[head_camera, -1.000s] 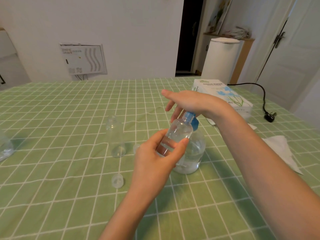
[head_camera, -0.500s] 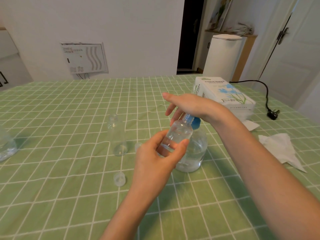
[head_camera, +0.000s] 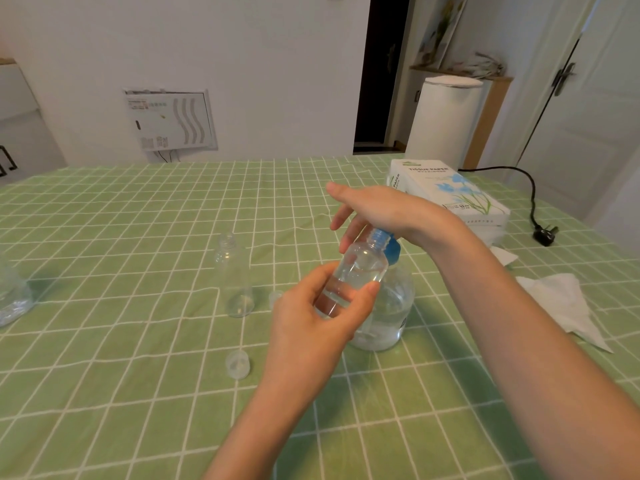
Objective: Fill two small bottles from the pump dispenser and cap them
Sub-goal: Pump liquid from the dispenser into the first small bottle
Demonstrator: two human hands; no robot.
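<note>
Left hand [head_camera: 311, 317] curls thumb and fingers round a small bottle [head_camera: 356, 271] at frame centre, tipping its mouth to the blue nozzle [head_camera: 391, 249] of the pump dispenser [head_camera: 388, 306]. Right hand [head_camera: 381, 209] lies flat, fingers straight, atop the pump. Second bottle [head_camera: 235, 275] stands uncapped left of centre on the tabletop [head_camera: 138, 237], a loose cap [head_camera: 237, 364] below it.

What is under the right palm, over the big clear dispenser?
The blue pump head of the clear round dispenser shows beneath the right hand, its spout at the mouth of the small clear bottle. The palm covers the pump's top.
</note>
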